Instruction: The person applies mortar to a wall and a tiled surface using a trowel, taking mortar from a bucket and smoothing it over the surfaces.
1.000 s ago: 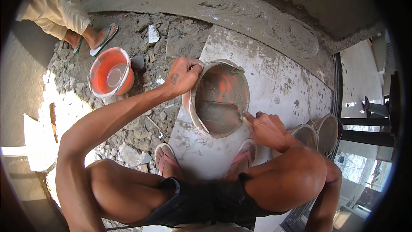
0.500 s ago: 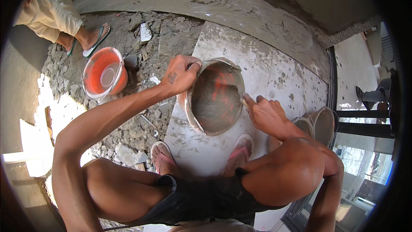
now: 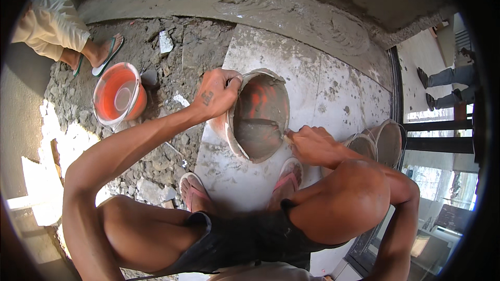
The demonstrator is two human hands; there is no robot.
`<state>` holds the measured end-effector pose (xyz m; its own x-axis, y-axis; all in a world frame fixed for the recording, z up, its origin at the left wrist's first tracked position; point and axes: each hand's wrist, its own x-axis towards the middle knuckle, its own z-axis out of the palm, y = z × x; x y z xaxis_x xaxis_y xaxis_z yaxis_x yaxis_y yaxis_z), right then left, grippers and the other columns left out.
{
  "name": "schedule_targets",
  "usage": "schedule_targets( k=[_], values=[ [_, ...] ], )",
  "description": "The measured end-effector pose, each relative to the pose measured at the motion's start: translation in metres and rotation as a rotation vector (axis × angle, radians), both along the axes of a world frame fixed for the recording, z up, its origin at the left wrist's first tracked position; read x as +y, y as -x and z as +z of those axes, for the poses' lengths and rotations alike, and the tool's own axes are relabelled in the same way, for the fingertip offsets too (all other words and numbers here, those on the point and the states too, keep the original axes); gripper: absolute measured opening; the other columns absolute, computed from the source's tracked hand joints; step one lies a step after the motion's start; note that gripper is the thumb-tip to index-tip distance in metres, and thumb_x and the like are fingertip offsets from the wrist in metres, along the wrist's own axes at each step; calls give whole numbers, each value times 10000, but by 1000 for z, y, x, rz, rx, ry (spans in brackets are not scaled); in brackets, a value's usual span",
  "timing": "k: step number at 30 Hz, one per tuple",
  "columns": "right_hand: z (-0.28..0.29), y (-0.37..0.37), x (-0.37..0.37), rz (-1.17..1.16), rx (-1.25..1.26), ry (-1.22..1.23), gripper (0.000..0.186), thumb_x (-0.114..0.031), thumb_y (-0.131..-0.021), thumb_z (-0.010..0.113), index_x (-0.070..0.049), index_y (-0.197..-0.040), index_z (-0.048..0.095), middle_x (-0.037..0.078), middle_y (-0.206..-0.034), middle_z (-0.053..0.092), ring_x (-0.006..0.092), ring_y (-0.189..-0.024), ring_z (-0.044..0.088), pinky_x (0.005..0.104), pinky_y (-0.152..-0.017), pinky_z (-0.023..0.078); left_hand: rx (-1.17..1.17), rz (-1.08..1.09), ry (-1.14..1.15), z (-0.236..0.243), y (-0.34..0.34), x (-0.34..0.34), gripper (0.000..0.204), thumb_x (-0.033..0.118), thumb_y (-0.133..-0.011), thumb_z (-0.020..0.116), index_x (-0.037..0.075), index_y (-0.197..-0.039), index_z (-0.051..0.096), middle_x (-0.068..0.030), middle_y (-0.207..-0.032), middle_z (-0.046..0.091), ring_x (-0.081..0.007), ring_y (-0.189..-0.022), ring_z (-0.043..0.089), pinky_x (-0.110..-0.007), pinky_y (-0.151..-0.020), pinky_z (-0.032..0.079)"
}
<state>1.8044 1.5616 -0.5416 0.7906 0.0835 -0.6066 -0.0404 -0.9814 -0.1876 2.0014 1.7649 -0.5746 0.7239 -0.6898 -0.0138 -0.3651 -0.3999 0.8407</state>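
A mortar-smeared orange bucket (image 3: 219,127) stands tilted between my feet, its opening turned toward me. My left hand (image 3: 219,89) is closed over its upper left rim, thumb on top. My right hand (image 3: 314,144) is closed at the lower right rim on the handle of what looks like a trowel (image 3: 259,123). Its flat, mortar-coated blade lies inside the bucket, against the wet grey mortar (image 3: 263,143). Orange streaks of the wall show through the grey coat. Most of the handle is hidden by my fingers.
Another orange bucket (image 3: 140,105) sits on the rubble (image 3: 182,57) at left, near a person in sandals (image 3: 107,54). Two grey-coated buckets (image 3: 388,145) stand beside my right knee. Pale slabs (image 3: 307,88) lie underfoot; a second person's legs (image 3: 448,78) appear far right.
My right hand has moved down and left along the bucket's rim, and the blade has swept lower inside. My left hand keeps its hold. More of the person at far right shows.
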Motion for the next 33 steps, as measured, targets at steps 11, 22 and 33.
schedule_targets(
  k=[11,22,33],
  values=[
    [10,-18,-1,32,35,-14,220,-27,-812,565,47,-975,692,277,-852,699,431,-778,714,480,-685,578,24,-92,41,6,15,-6,281,193,-965,528,-44,-893,661,-168,-637,527,-183,-588,502,-393,-610,450],
    [-84,11,-32,-593,410,-955,314,-201,-979,643,2,-1216,673,65,-759,647,107,-568,558,283,-500,483,54,-46,8,4,18,4,288,191,-992,508,-41,-919,662,-127,-648,539,-157,-609,487,-378,-600,432],
    [-71,13,-17,-1090,483,-1488,436,-283,-1005,621,-32,-1355,551,138,-824,606,131,-489,511,265,-420,432,395,391,187,-65,-53,74,258,141,-968,542,10,-792,679,13,-659,572,-81,-575,470,-299,-528,363]
  ],
)
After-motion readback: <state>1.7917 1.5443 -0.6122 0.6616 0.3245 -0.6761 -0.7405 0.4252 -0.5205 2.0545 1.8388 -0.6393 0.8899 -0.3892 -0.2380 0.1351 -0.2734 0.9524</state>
